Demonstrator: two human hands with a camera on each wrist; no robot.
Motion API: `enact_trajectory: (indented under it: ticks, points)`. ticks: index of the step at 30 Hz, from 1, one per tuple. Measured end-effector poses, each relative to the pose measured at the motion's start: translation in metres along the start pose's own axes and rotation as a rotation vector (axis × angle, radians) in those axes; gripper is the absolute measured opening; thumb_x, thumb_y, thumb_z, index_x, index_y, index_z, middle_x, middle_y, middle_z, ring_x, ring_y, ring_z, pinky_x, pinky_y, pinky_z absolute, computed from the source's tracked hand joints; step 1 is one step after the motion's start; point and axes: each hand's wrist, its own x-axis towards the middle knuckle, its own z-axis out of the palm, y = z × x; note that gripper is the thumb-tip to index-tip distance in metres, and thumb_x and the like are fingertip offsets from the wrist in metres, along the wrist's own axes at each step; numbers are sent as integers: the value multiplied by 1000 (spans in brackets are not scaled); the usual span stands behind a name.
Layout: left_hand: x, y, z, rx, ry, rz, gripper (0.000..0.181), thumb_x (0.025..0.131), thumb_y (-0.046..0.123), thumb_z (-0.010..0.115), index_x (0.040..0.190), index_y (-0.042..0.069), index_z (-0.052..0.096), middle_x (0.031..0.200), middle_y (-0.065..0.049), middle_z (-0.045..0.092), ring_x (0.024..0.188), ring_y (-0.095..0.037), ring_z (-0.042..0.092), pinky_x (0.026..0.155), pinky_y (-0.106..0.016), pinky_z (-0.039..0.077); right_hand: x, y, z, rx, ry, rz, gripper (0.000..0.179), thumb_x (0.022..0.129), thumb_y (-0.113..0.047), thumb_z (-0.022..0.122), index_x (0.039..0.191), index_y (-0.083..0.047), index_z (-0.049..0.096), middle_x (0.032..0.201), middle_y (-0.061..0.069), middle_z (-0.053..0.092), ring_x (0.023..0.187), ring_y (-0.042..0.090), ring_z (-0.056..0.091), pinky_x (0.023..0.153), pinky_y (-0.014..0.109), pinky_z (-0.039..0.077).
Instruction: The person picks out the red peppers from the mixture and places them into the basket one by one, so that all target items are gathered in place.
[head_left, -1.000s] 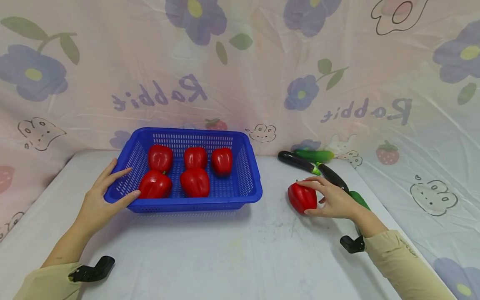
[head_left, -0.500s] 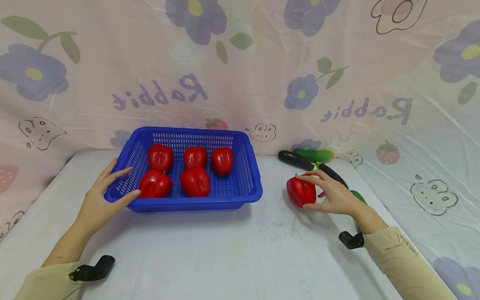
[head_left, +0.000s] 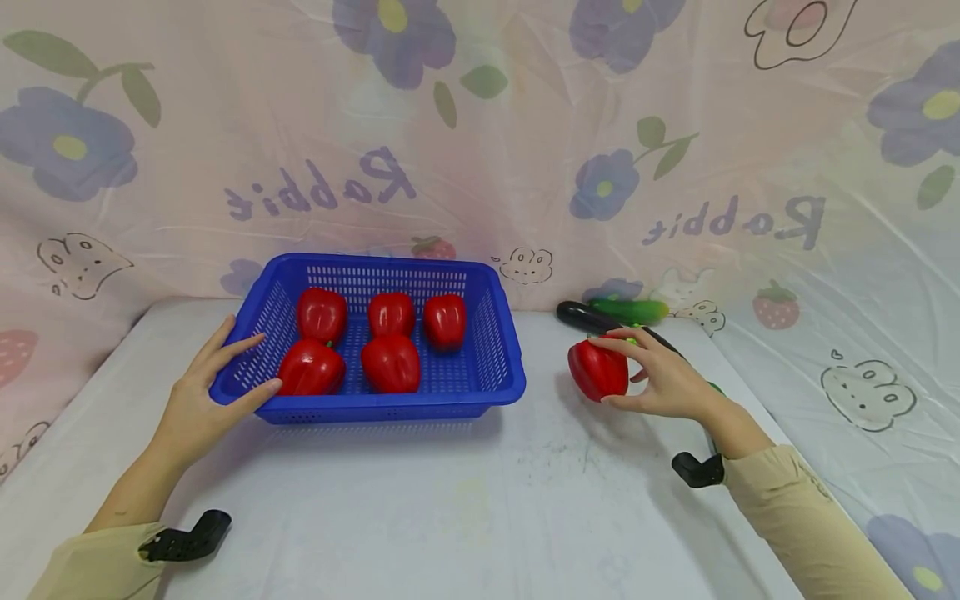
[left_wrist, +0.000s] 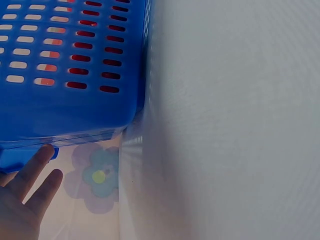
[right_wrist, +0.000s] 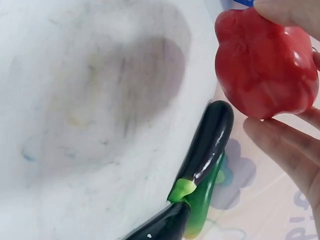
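My right hand point(head_left: 663, 379) holds a red bell pepper point(head_left: 596, 369) between thumb and fingers. In the right wrist view the pepper point(right_wrist: 265, 65) is raised over the white table, its shadow falling apart from it. At the left, my left hand point(head_left: 198, 404) rests against the left end of a blue plastic basket point(head_left: 390, 403), fingers spread and fairly straight, thumb and one finger reaching over the rim. Several red bell peppers point(head_left: 391, 364) lie inside the basket. From the left wrist, two straight fingertips point(left_wrist: 47, 187) of that hand show beside the basket's outer wall point(left_wrist: 65, 112).
Behind the right hand, dark eggplants point(head_left: 585, 317) and a green cucumber point(head_left: 630, 311) lie along the table's right side, partly hidden by the hand and arm. A patterned cloth point(head_left: 480, 167) hangs behind the white table point(head_left: 450, 517).
My right hand has lifted the red bell pepper and moved it slightly away from me and to the left. The left hand and the basket have stayed put.
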Motion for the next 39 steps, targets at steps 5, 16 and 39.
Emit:
enact_trajectory:
  ticks: [5,16,39]
  points:
    - [0,0,0,0,0,-2,65,88,29,67,144,10,42,163,-4,5,147,-43,3,99,-81,10,5,-4,-1,27,-1,0,78,68,-21,87,138,-21,52,137,9,44,113,25,53,70,28,59]
    - [-1,0,0,5,6,4,64,88,29,67,144,10,43,163,-5,6,147,-43,4,99,-81,9,12,-11,-1,59,12,-51,77,67,-15,87,137,-17,53,137,11,45,116,24,52,76,30,59]
    - [-1,1,1,-9,8,3,64,87,29,68,143,8,44,163,-4,6,147,-42,3,99,-81,10,42,-30,-10,72,49,-152,78,67,-13,87,138,-15,52,137,14,44,110,28,57,75,38,60]
